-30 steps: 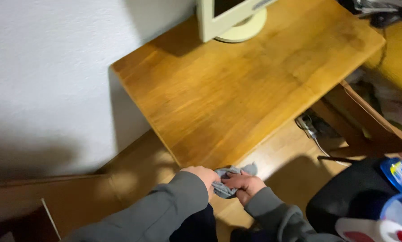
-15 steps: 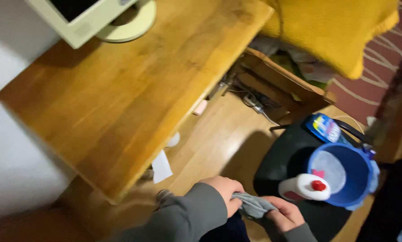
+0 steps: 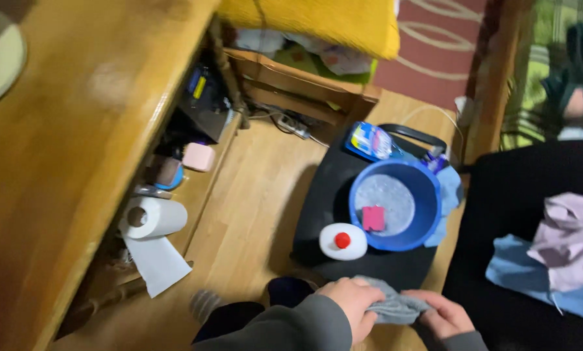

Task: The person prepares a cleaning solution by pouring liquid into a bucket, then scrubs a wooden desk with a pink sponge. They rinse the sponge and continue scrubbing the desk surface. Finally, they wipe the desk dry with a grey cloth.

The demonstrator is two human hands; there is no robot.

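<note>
Both hands, left (image 3: 351,307) and right (image 3: 445,316), have a clenched grip on a grey cloth (image 3: 392,304) just below the blue bowl (image 3: 395,205) and white bottle (image 3: 342,241).

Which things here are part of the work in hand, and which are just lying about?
In hand or close by:
left hand and right hand gripping a grey cloth
blue basin with pink sponge
white bottle with red cap

Lying about:
paper towel roll
yellow cushion
wooden desk
clothes
</note>
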